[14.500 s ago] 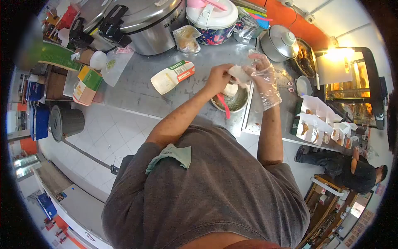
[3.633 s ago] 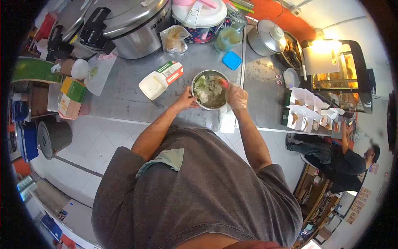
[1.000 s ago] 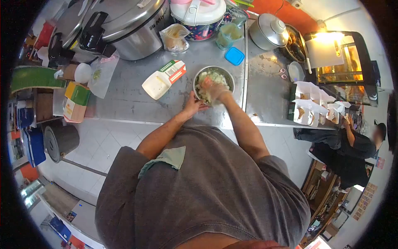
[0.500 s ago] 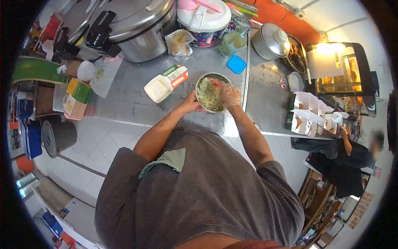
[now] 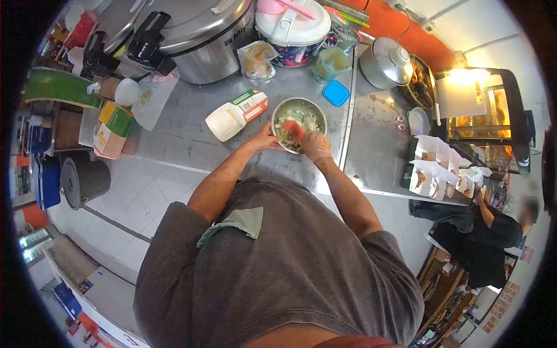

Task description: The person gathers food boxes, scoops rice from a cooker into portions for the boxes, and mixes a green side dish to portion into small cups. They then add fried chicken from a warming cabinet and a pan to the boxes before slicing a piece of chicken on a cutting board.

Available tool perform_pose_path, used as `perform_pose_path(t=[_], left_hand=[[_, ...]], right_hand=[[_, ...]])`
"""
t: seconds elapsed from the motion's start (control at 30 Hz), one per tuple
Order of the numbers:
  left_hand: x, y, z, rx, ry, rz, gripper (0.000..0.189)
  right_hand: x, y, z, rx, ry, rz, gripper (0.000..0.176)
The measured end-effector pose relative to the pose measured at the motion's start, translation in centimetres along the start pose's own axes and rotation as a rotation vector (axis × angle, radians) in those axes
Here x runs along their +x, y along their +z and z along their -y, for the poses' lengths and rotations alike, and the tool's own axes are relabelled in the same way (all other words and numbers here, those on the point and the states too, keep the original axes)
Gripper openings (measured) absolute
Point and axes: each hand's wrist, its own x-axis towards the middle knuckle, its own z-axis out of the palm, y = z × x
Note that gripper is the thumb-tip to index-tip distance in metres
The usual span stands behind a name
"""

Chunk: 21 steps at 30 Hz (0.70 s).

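A round metal bowl (image 5: 322, 110) stands on the counter in front of me, with chopped pale green and white food (image 5: 301, 120) inside. My left hand (image 5: 264, 139) is closed on the bowl's left side, thumb near the rim. Over the bowl's right front edge is my right hand (image 5: 317, 147), in a clear plastic glove and closed round a red utensil. The red utensil's blurred head (image 5: 292, 131) is down in the food; its exact kind is hard to make out. Left of the bowl lies an open paper carton (image 5: 229, 122) with a white inside.
A blue lid (image 5: 336, 93) lies behind the bowl on the steel counter (image 5: 174, 130). Large cookers (image 5: 203, 58), a floral pot (image 5: 296, 53) and a lidded pan (image 5: 386, 64) line the back. White food boxes (image 5: 432, 168) stand at right, near another person (image 5: 493, 226).
My right hand has moved slightly toward me and left, and the red utensil's head has swung to the front left of the bowl. The food has shifted. My left hand stays on the bowl.
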Motion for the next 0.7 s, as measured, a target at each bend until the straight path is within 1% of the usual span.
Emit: perform_pose_path(t=[0.03,0.07,0.13,0.17,0.2,0.23,0.27,0.3,0.33,0.4,0.43,0.47,0.5,0.57,0.63,0.67,0.7], left_hand=[[-0.5,-0.2,0.5,-0.036,-0.028,-0.003,0.056],[-0.7,-0.2,0.7,-0.034,-0.027,-0.005,0.056],[-1.0,-0.4,1.0,-0.043,-0.038,-0.04,0.055],[-1.1,-0.3,0.9,-0.044,-0.036,-0.044,0.055],[-1.5,-0.2,0.8,-0.063,-0.021,-0.053,0.053],[-2.0,0.0,1.1,-0.082,-0.012,-0.06,0.051],[-2.2,0.3,1.1,-0.082,-0.017,-0.06,0.051],[-2.1,0.7,0.9,-0.132,0.036,-0.064,0.045],[-1.9,1.1,0.6,-0.182,0.091,-0.069,0.039],[-1.5,2.0,-0.1,-0.178,0.096,-0.072,0.041],[-1.5,2.5,-0.2,-0.176,0.089,-0.073,0.044],[-1.6,2.8,-0.3,-0.179,0.087,-0.077,0.044],[-1.7,3.1,-0.4,-0.172,0.085,-0.063,0.046],[-1.6,3.5,-0.2,-0.165,0.086,-0.052,0.047],[-1.7,3.5,0.2,-0.107,0.068,-0.078,0.052],[-1.9,3.4,0.4,-0.108,0.068,-0.082,0.052],[-2.0,3.1,0.6,-0.144,0.073,-0.097,0.054]], right_hand=[[0.6,0.2,-0.1,0.009,-0.055,-0.042,0.036],[0.7,-0.2,-0.3,0.011,-0.057,-0.043,0.036],[0.9,-1.4,-1.1,-0.143,-0.433,-0.303,0.033],[0.5,-3.5,-0.3,-0.185,-0.525,-0.396,0.025],[0.8,-5.2,0.0,-0.183,-0.526,-0.392,0.025],[1.4,-6.5,0.0,-0.292,-0.462,-0.291,0.021],[1.9,-7.2,-0.3,-0.401,-0.399,-0.195,0.021],[2.2,-7.3,-1.1,-0.457,-0.352,-0.076,0.026],[2.0,-6.9,-1.4,-0.457,-0.354,-0.079,0.026],[1.1,-5.6,-2.2,-0.349,-0.121,0.086,0.031],[0.6,-4.2,-3.2,-0.241,-0.087,0.053,0.021],[0.3,-2.3,-4.2,-0.242,-0.09,0.057,0.021],[0.3,-0.4,-5.2,-0.274,-0.323,0.07,0.022],[0.4,0.8,-5.5,-0.304,-0.561,0.081,0.023],[0.9,1.6,-5.2,-0.524,-0.854,0.028,0.021],[0.9,0.6,-4.7,-0.523,-0.858,0.029,0.021],[0.9,-1.6,-3.9,-0.135,-0.6,0.31,0.021]])
